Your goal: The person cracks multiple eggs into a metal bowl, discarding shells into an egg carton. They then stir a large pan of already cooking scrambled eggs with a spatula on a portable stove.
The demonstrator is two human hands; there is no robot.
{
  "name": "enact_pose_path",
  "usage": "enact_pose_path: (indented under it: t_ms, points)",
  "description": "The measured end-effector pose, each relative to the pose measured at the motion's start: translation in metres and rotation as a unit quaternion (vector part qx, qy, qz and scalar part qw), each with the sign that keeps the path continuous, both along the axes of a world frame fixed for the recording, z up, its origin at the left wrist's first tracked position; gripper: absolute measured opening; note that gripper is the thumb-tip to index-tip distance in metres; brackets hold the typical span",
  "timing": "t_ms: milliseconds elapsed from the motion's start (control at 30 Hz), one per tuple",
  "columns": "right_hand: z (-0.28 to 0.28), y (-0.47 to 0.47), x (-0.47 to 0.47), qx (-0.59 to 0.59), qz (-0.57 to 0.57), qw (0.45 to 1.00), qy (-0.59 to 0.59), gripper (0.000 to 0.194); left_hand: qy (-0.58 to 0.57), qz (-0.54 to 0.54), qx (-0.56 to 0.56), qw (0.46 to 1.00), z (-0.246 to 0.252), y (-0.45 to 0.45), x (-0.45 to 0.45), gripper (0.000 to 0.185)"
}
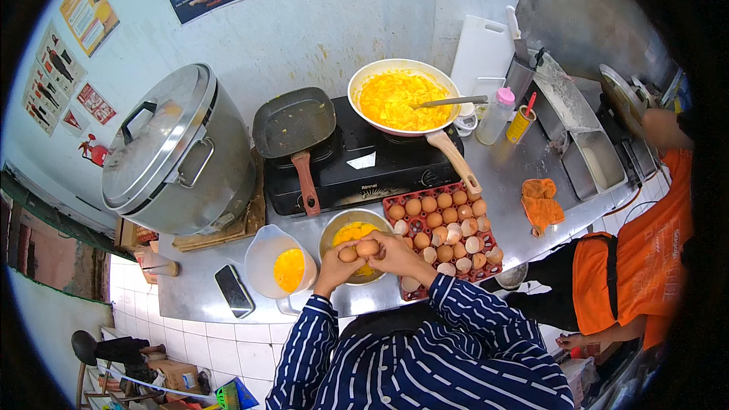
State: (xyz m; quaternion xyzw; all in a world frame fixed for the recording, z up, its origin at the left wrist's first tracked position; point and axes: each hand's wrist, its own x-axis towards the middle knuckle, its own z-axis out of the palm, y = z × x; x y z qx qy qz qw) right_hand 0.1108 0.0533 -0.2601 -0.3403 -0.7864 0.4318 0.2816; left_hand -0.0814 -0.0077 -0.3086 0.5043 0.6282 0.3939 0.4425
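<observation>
Two brown eggs are held close together above a steel bowl (330, 228). My left hand (336, 269) holds the left egg (347, 254), and my right hand (394, 253) grips the right egg (367, 248). Raw yolks (352, 232) lie in the bowl below, partly hidden by my hands. Right of the bowl, a red egg tray (408, 203) carries whole brown eggs (429, 204) and broken eggshells (454, 232). On the left stands a translucent plastic jug (262, 250) with yellow beaten egg (289, 269) in it.
Behind the bowl, a gas stove (364, 179) bears a square grill pan (293, 119) and a frying pan (354, 82) of scrambled egg, its handle over the tray. A large lidded pot (188, 182) and a phone (234, 291) are left. A co-worker in orange (632, 262) stands right.
</observation>
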Motion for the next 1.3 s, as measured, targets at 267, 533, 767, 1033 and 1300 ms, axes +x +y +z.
enact_pose_path:
  t_ms: [267, 533, 767, 1033, 1300]
  points:
    - [-0.019, -0.004, -0.001, 0.021, -0.016, 0.999, -0.025, 0.043, 0.076, -0.065, -0.012, 0.995, 0.005, 0.006, -0.004, 0.049]
    - [-0.014, -0.009, -0.002, -0.111, -0.003, 0.994, 0.011, 0.046, 0.153, -0.038, 0.089, 0.983, -0.005, 0.005, 0.018, 0.044]
    - [0.004, -0.004, -0.006, -0.127, 0.022, 0.987, -0.099, 0.047, 0.086, 0.088, 0.065, 0.990, -0.015, -0.002, 0.027, 0.041]
    - [-0.037, 0.020, -0.001, -0.127, 0.071, 0.989, 0.000, 0.045, 0.111, 0.087, 0.034, 0.989, -0.002, -0.009, 0.021, 0.042]
    - [-0.040, 0.016, 0.011, -0.230, 0.098, 0.966, 0.064, 0.042, 0.266, 0.010, 0.053, 0.963, 0.002, -0.003, 0.020, 0.058]
